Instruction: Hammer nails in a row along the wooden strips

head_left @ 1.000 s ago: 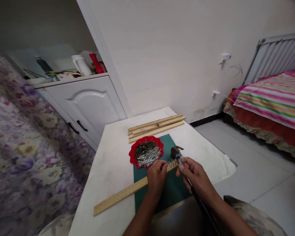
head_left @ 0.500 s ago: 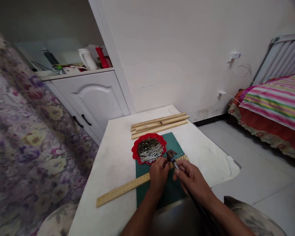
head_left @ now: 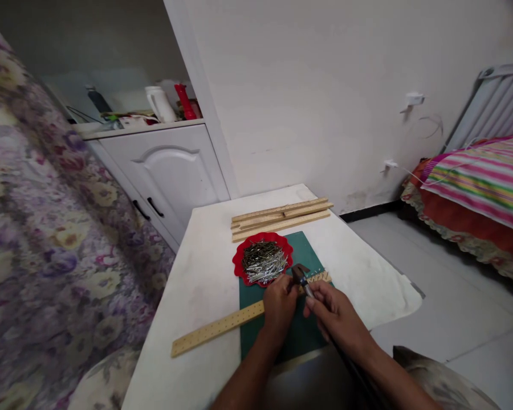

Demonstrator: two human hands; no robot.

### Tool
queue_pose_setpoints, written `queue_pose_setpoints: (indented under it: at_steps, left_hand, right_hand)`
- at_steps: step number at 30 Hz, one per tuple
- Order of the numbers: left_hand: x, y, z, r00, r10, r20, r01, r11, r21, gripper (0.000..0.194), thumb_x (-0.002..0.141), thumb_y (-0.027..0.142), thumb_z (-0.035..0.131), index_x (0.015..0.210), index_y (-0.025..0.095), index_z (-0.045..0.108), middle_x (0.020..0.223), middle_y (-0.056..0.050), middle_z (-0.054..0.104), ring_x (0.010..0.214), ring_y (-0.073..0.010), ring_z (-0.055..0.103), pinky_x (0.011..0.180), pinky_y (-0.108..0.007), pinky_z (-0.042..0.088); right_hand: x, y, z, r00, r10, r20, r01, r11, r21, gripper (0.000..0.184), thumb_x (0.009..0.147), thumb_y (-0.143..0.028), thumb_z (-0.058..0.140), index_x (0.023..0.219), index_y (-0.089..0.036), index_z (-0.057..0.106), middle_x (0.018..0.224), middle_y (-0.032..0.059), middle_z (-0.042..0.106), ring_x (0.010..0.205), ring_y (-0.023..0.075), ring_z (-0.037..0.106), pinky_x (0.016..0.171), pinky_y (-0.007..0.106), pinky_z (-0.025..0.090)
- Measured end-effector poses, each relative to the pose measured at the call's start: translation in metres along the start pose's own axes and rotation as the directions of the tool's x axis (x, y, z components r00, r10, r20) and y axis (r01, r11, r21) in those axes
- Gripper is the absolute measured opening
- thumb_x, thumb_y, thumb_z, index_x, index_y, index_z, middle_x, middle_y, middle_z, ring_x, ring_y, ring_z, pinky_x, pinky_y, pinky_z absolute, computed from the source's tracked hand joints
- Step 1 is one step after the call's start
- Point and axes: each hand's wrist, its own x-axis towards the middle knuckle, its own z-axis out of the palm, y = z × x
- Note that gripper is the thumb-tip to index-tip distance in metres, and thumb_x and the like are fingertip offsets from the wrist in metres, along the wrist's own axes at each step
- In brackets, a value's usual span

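Observation:
My right hand (head_left: 337, 314) is closed round the handle of a claw hammer (head_left: 300, 274), close to its head. The hammer head sits just over a wooden strip (head_left: 218, 329), beside the fingers of my left hand (head_left: 279, 304). Those fingers are pinched together at the strip, and what they hold is hidden. Rows of small dots mark the strip's left part. At its right end, several nails (head_left: 318, 275) stick up. The strip lies slanted across a green mat (head_left: 255, 336) and runs out onto the table.
A red scalloped bowl (head_left: 238, 266) of dark and silvery nails (head_left: 265, 263) stands on the mat, behind my left hand. Several wooden strips (head_left: 282, 215) lie at the back of the white table (head_left: 196, 273). A flowered curtain (head_left: 68, 239) hangs at left; a bed (head_left: 487, 182) stands at right.
The whole view has shifted slightly, so everything appears a little further right. Both hands and the hammer keep nearly the same place over the strip.

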Motion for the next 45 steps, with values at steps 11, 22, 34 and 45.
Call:
queue_pose_setpoints:
  at_steps: [11, 22, 34, 45]
  left_hand:
    - [-0.012, -0.001, -0.007, 0.996, 0.082, 0.033, -0.079, 0.992, -0.096, 0.014, 0.079, 0.014, 0.052, 0.086, 0.019, 0.062, 0.082, -0.001, 0.062, 0.075, -0.0134, 0.056, 0.067, -0.023, 0.041]
    - [0.043, -0.034, -0.071, 0.999, 0.03, 0.025, -0.035, 0.961, 0.276, 0.014, 0.081, 0.015, 0.05, 0.084, 0.02, 0.063, 0.089, -0.003, 0.062, 0.085, -0.0164, 0.056, 0.074, -0.026, 0.041]
    - [0.06, -0.038, -0.06, 0.985, -0.119, 0.124, 0.05, 0.888, 0.456, 0.018, 0.081, 0.018, 0.048, 0.08, 0.02, 0.066, 0.088, -0.004, 0.064, 0.084, -0.0186, 0.058, 0.067, -0.025, 0.039]
    - [0.032, -0.037, -0.071, 0.999, 0.029, 0.033, -0.039, 0.938, 0.344, 0.022, 0.085, 0.014, 0.041, 0.094, 0.02, 0.061, 0.094, -0.005, 0.062, 0.089, -0.0179, 0.057, 0.078, -0.027, 0.043]
  right_hand:
    - [-0.002, -0.004, -0.006, 0.998, -0.054, -0.037, 0.054, 0.998, 0.015, 0.012, 0.087, -0.032, 0.048, 0.085, -0.02, 0.049, 0.066, -0.0059, 0.057, 0.03, 0.002, 0.037, 0.03, 0.015, 0.025]
    - [-0.002, -0.006, -0.009, 0.997, -0.037, -0.072, 0.04, 0.998, 0.042, 0.018, 0.086, -0.037, 0.051, 0.085, -0.02, 0.051, 0.067, -0.0049, 0.057, 0.029, 0.0018, 0.036, 0.029, 0.015, 0.025]
    - [-0.001, -0.007, -0.007, 0.998, -0.027, -0.058, 0.028, 0.999, 0.026, 0.018, 0.086, -0.037, 0.05, 0.08, -0.021, 0.047, 0.067, -0.0053, 0.057, 0.029, 0.0021, 0.037, 0.03, 0.015, 0.025]
    - [0.0, -0.006, -0.007, 0.998, -0.022, -0.066, 0.024, 0.999, 0.024, 0.02, 0.085, -0.04, 0.052, 0.083, -0.02, 0.049, 0.066, -0.0052, 0.057, 0.029, 0.0022, 0.037, 0.028, 0.015, 0.026]
